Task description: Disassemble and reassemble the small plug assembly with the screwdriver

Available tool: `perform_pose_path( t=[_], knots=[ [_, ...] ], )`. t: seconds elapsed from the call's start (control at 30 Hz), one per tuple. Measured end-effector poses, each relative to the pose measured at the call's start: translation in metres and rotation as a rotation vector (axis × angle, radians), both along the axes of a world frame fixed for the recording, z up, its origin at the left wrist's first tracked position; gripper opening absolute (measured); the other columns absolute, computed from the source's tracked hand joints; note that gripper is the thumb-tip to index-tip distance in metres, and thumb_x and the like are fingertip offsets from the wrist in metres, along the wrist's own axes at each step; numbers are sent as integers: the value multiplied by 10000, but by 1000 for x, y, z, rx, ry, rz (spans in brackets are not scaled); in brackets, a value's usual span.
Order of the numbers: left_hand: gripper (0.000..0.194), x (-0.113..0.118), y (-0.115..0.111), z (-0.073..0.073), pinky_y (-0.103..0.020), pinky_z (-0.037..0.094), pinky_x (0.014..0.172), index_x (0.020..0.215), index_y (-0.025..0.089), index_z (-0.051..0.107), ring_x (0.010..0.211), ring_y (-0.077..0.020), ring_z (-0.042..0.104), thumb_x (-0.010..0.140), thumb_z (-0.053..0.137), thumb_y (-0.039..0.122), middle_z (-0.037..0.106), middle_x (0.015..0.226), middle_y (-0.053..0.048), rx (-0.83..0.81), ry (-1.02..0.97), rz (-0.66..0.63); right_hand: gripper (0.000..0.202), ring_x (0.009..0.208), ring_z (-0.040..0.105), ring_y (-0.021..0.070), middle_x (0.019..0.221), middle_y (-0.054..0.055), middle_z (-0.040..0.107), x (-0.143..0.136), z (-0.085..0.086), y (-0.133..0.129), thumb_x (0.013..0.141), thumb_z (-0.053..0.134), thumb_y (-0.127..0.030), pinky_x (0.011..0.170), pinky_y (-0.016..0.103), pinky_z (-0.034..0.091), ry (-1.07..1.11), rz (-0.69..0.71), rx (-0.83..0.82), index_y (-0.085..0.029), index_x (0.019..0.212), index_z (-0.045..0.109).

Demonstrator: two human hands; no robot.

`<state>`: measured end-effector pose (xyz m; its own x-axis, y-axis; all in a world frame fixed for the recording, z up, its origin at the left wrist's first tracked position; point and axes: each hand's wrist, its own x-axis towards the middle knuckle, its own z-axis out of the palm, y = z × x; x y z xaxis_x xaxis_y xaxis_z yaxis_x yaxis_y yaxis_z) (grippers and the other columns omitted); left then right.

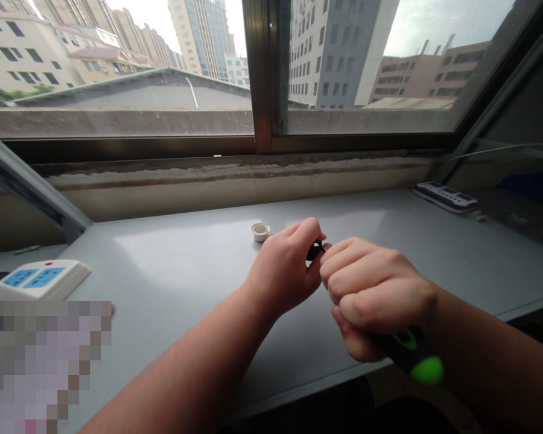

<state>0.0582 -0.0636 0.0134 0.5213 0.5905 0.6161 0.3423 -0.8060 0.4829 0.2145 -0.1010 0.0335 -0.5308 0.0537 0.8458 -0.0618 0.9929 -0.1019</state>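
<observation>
A small black part [315,248] sat pinched in the left hand [284,270], fingers curled tight around it, just above the grey table [172,277]. The right hand [375,295] was closed in a fist around a screwdriver [411,355] with a black-and-green handle, its knuckles touching the left fingers; the tip was hidden. A white cap [260,231] lay just beyond. Power strips rested far left [36,278] and far right [446,197].

Both bare arms reach forward and meet in the middle. The left hand [286,268] is curled, fingertips pinched together. The right hand [376,295] is a tight fist, touching the left hand's fingertips.
</observation>
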Motion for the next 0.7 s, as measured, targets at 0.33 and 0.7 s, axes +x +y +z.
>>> perform_pose_path(
  t=[0.33,0.7],
  knots=[
    [98,4,-5,4,-289,352,627,829,210,528,666,-144,469,798,597,148,588,765,19,-102,18,-39,442,490,315,112,543,-55,327,-1,2,-4,898,648,-188,510,325,278,9,-15,-4,-253,666,278],
    [215,5,-5,5,-282,330,610,727,216,398,630,-127,396,772,593,141,536,729,30,-139,69,-39,380,480,359,108,543,-58,392,-2,-1,-5,927,567,-134,525,290,358,69,-49,-57,-253,688,297]
  ],
)
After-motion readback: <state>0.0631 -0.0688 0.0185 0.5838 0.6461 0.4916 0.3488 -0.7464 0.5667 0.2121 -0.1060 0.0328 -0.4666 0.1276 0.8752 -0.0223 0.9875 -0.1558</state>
